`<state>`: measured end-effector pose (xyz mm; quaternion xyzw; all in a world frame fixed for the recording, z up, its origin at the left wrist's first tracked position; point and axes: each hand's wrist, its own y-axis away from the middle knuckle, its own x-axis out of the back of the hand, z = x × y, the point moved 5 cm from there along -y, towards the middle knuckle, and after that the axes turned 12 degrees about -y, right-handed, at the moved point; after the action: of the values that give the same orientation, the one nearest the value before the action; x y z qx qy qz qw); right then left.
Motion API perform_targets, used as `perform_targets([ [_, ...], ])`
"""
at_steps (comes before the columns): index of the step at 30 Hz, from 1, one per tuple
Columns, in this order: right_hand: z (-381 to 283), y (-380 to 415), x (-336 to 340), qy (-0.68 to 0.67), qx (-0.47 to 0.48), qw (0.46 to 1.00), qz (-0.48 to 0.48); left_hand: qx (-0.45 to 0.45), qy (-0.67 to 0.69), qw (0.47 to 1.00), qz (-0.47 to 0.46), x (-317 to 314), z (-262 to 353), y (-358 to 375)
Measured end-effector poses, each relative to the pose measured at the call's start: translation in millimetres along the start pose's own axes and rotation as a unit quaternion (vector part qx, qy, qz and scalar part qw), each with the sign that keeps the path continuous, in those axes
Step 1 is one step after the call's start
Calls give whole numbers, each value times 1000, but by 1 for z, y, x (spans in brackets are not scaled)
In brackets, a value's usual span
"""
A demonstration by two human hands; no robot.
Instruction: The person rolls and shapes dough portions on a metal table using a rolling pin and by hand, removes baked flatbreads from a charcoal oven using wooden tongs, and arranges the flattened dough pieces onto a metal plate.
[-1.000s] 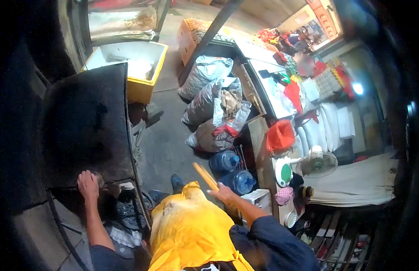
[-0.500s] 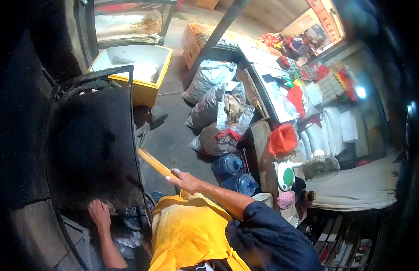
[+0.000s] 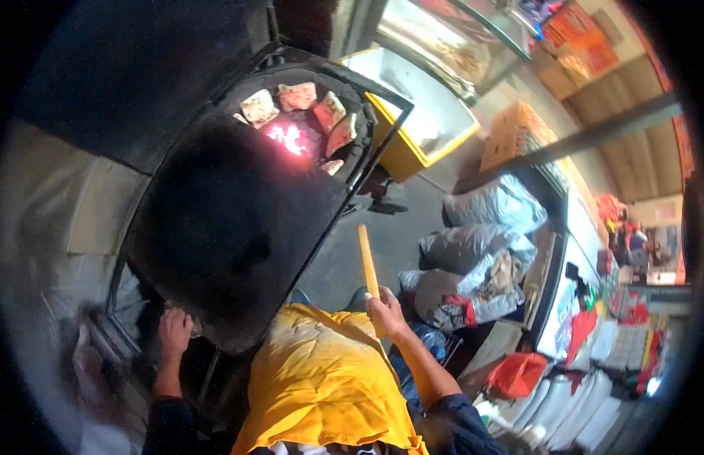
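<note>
My right hand [image 3: 386,311] is wrapped round the lower end of a pale wooden stick [image 3: 366,258], which points up and away from my yellow apron [image 3: 329,379]. At the near edge of a large blackened oven [image 3: 230,220], my left hand [image 3: 176,331] has its fingers curled on a small knob-like part [image 3: 196,327], mostly covered by the hand. Beyond the dark cover, the oven mouth shows several flat pieces of bread [image 3: 297,96] on its inner wall. Red-hot coals [image 3: 291,139] glow below them.
A yellow-sided foam box [image 3: 412,144] stands just past the oven's metal frame [image 3: 378,148]. To the right, stuffed sacks [image 3: 496,205] lie on the floor beside a long counter [image 3: 553,303]. A red plastic container [image 3: 516,374] is nearer to me.
My view has turned left and toward the oven, bringing the bread and glowing coals into sight. The stick now points more upright. Both hands keep their holds.
</note>
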<state>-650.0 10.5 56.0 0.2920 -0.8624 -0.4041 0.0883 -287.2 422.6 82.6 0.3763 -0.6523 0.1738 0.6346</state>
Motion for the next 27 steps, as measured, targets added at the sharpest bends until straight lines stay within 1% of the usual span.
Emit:
perform_targets([
  [2, -11, -12, 13, 10, 0, 1000, -9, 76, -12, 997, 16, -19, -23, 24],
  [3, -14, -18, 20, 20, -4, 1000, -23, 92, -12, 996, 11, -18, -26, 32],
  [5, -31, -33, 40, 15, 54, 997, -50, 184, -38, 978, -92, -17, -27, 40],
  [7, -64, -33, 56, 30, 46, 996, -76, 237, -55, 948, -206, -9, -14, 45],
  [8, -82, -33, 65, 47, 49, 994, -81, 290, -13, 948, -132, 2, 2, 52],
  [9, -95, -37, 75, 60, 53, 993, -86, 302, -12, 943, -137, -21, 3, 69],
  [10, -106, -47, 84, 53, 88, 989, -103, 373, 51, 926, -32, -63, -14, 92],
  [11, -132, -47, 85, 68, 71, 989, -109, 434, 111, 891, 75, -92, -20, 115],
  [12, -148, -59, 87, 64, 112, 983, -129, 421, 81, 899, 91, -106, -3, 140],
  [13, -162, -70, 88, 61, 149, 976, -150, 370, -5, 925, 88, -139, 18, 176],
  [14, -175, -83, 86, 89, 175, 969, -147, 319, -102, 938, 90, -168, 40, 210],
  [15, -189, -96, 82, 118, 203, 961, -145, 271, -198, 937, 101, -194, 63, 242],
  [16, -206, -106, 75, 152, 249, 944, -153, 281, -200, 934, 92, -214, 94, 269],
  [17, -221, -116, 66, 184, 297, 923, -161, 297, 219, 917, 150, -234, 124, 290],
  [18, -232, -129, 57, 209, 313, 912, -163, 260, 597, 734, 195, -254, 158, 306],
  [19, -240, -144, 50, 233, 329, 901, -163, 171, 866, 419, 213, -262, 193, 318],
  [20, -233, -180, 55, 299, 286, 901, -132, 303, 643, 702, 43, -266, 234, 327],
  [21, -223, -216, 66, 348, 251, 895, -119, 379, 311, 860, -139, -268, 270, 332],
  [22, -242, -208, 56, 370, 266, 883, -116, 434, 565, 692, -118, -252, 308, 331],
  [23, -265, -199, 43, 394, 280, 868, -112, 446, 767, 454, -87, -239, 341, 326],
  [24, -275, -203, 37, 404, 279, 864, -110, 446, 771, 445, -91, -240, 358, 317],
  [26, -306, -210, 25, 418, 304, 851, -95, 444, 711, 458, -297, -271, 405, 310],
  [27, -328, -205, 11, 486, 292, 819, -84, 438, 718, 446, -304, -275, 416, 297],
])
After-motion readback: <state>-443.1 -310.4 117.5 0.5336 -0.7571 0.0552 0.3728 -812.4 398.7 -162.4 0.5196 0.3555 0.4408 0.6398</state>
